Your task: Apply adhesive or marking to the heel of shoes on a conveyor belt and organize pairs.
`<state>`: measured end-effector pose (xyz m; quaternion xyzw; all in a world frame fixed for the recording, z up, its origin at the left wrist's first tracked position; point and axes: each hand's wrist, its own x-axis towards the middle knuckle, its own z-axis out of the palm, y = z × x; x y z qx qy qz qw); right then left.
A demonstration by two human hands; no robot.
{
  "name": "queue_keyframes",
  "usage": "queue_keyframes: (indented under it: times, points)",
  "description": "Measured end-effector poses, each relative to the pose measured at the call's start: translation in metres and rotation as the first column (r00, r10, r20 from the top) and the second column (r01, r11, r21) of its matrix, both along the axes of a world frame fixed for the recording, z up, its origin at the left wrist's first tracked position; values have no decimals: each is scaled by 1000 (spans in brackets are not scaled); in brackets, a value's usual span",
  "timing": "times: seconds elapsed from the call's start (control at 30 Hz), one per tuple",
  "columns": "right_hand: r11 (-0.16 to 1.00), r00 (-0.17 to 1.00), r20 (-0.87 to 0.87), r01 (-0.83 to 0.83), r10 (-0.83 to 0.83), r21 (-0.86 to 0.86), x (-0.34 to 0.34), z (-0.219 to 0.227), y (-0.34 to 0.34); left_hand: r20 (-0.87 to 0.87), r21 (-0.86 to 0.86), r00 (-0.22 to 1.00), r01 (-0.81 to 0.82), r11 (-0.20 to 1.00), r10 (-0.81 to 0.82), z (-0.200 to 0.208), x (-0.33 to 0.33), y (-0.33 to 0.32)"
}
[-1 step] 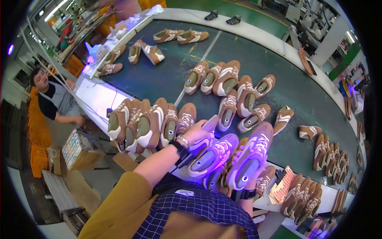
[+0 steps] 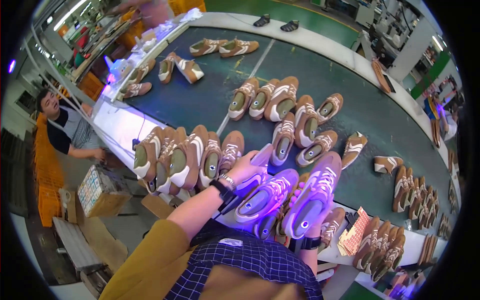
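Observation:
My right hand (image 2: 321, 220) is closed around a brown sneaker (image 2: 316, 192) with white stripes and laces, its heel towards me and its toe pointing away. Fingertips show at the sneaker's left side; the rest is partly hidden. My left hand (image 2: 242, 170) grips a flat, slab-like object (image 2: 262, 156), whose exact kind I cannot make out. Between my hands, a second sneaker (image 2: 269, 194) rests near the table's edge under the same purple light that falls on the held sneaker. Another sneaker (image 2: 265, 224) lies partly hidden beneath it.
A row of sneakers (image 2: 188, 157) stands left of my left hand. Several more sit on the dark green work surface (image 2: 200, 105) with its white rim (image 2: 325, 37). Patterned orange sheets (image 2: 354, 234) lie at the right. A person (image 2: 75, 122) is beyond the left edge, near a box (image 2: 102, 192).

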<state>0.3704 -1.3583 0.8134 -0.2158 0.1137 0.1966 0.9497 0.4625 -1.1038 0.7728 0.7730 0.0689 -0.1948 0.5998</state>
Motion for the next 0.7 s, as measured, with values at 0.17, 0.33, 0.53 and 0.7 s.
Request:
queue_keyframes:
  times: [0.17,0.33,0.53,0.7]
  points:
    - [999,999,-1,44,-44,16,-5,9,-4,327,-184,931,-104,977,161,36,-26,5]
    - [975,999,15,-33,37,-220,-17,-20,-20,340,-395,916,-67,916,213,63,-46,29]
    - [980,985,-117,-141,125,-139,-19,-29,-9,64,-743,987,-54,667,151,100,-48,64]
    - [947,958,-106,-279,265,-159,-7,-15,2,-189,-887,982,-178,425,16,91,-44,68]
